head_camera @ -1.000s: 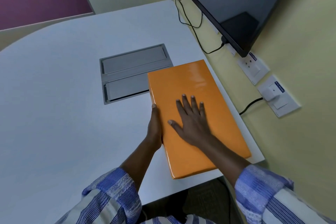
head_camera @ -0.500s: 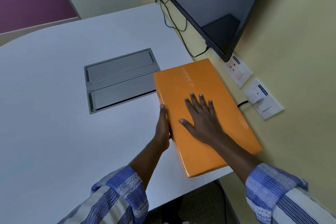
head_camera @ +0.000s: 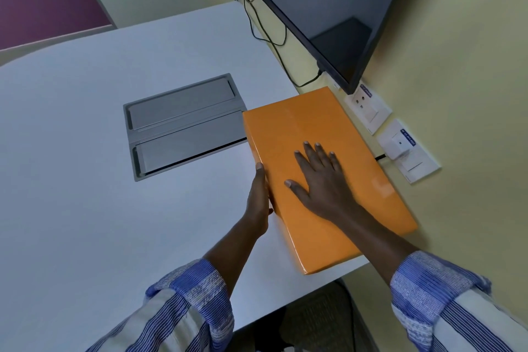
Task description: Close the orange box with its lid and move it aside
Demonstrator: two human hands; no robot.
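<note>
The orange box (head_camera: 303,134) lies closed under its lid at the right edge of the white table (head_camera: 85,180), its right side overhanging the edge toward the wall. My right hand (head_camera: 320,177) rests flat on the lid with fingers spread. My left hand (head_camera: 258,203) presses against the box's left side, thumb along the upper edge; its fingers are hidden behind the hand.
A grey cable hatch (head_camera: 183,126) is set into the table just left of the box. A dark screen (head_camera: 328,8) hangs on the yellow wall, with black cables (head_camera: 265,34) and wall sockets (head_camera: 400,148) close to the box's right side.
The box has slid to the right toward the wall and now overhangs the table edge more. Both hands moved with it, keeping their places on it.
</note>
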